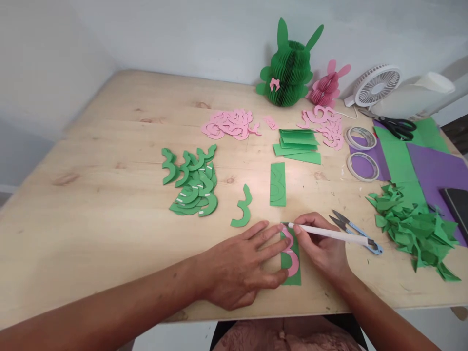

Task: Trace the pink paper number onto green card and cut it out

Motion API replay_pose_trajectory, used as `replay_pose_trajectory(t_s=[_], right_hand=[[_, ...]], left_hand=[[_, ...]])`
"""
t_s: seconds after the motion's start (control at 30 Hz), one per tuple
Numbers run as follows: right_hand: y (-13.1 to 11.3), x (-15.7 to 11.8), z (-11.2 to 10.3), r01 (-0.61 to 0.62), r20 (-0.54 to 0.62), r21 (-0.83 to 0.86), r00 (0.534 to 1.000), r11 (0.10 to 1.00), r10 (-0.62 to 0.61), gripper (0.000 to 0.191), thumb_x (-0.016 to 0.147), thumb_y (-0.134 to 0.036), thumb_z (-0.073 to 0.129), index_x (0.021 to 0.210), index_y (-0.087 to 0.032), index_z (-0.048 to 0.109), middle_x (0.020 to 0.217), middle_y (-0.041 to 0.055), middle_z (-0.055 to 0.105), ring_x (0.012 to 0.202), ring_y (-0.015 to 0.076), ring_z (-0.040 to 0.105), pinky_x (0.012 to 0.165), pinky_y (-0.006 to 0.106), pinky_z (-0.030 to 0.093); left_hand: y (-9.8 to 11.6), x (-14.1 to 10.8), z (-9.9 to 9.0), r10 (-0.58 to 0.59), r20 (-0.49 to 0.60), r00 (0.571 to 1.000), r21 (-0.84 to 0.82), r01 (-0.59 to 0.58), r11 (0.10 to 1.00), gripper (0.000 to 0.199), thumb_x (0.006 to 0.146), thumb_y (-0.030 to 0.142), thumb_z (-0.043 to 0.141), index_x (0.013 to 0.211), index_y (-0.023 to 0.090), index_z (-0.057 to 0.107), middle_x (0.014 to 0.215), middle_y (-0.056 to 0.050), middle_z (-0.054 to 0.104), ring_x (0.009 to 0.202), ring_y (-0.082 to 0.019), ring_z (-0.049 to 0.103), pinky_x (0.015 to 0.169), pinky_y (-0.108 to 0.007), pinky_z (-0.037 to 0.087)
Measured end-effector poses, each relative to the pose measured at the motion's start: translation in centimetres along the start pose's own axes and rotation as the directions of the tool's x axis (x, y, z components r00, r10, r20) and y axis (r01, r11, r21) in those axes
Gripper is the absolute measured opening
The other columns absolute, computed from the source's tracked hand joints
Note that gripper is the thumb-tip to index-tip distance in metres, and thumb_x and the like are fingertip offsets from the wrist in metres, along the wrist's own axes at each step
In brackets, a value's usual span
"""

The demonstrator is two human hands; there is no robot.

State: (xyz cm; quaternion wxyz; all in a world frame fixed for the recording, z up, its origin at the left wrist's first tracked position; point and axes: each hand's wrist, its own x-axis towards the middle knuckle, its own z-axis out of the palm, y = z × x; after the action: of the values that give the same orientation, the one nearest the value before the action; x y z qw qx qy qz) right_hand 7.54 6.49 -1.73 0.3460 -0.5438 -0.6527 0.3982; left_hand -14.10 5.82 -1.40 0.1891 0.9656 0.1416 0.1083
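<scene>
My left hand [244,265] lies with fingers spread, its fingertips pressing a pink curved paper cutout [293,263] onto a green paper strip [292,281] near the table's front edge. In my right hand [325,251] is a white pen [332,233], its dark tip at the top of the cutout. Just beyond lies another green strip [277,184] with a curved outline drawn on it. To its left is a single green curved cutout [242,212]. Thread snips [356,233] with blue handles rest right of my right hand.
Green cutouts [197,190] are piled left, pink cutouts [230,124] behind. Folded green strips [298,141] lie mid-table. Tape rolls [362,166], black scissors [397,126] and green scraps [420,229] are right. A green paper figure [288,73], pink paper figure [326,87] and fan [378,86] stand behind.
</scene>
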Motion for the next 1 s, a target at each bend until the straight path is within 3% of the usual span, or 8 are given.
replay_pose_trajectory(t_s=[0.4, 1.0], right_hand=[[0.11, 0.01, 0.29, 0.004, 0.001, -0.05, 1.0, 0.999, -0.004, 0.003, 0.082, -0.019, 0.058, 0.08, -0.02, 0.059, 0.067, -0.0011, 0.062, 0.055, 0.0111, 0.055, 0.049, 0.02, 0.045], [0.22, -0.09, 0.37, 0.045, 0.013, -0.094, 0.999, 0.995, -0.044, 0.004, 0.083, -0.019, 0.057, 0.081, -0.019, 0.06, 0.067, -0.0009, 0.063, 0.053, 0.0107, 0.056, 0.048, 0.02, 0.046]], left_hand=[[0.05, 0.09, -0.24, -0.014, 0.07, 0.997, 0.028, 0.012, 1.0, 0.056, 0.077, 0.027, 0.055, 0.131, 0.021, 0.043, 0.145, -0.021, 0.033, 0.136, -0.042, 0.023, 0.103, -0.061, 0.026], [0.04, 0.19, -0.25, -0.013, 0.052, 0.999, 0.028, 0.012, 1.0, 0.056, 0.076, 0.027, 0.057, 0.13, 0.021, 0.044, 0.138, -0.021, 0.04, 0.134, -0.041, 0.027, 0.103, -0.06, 0.028]])
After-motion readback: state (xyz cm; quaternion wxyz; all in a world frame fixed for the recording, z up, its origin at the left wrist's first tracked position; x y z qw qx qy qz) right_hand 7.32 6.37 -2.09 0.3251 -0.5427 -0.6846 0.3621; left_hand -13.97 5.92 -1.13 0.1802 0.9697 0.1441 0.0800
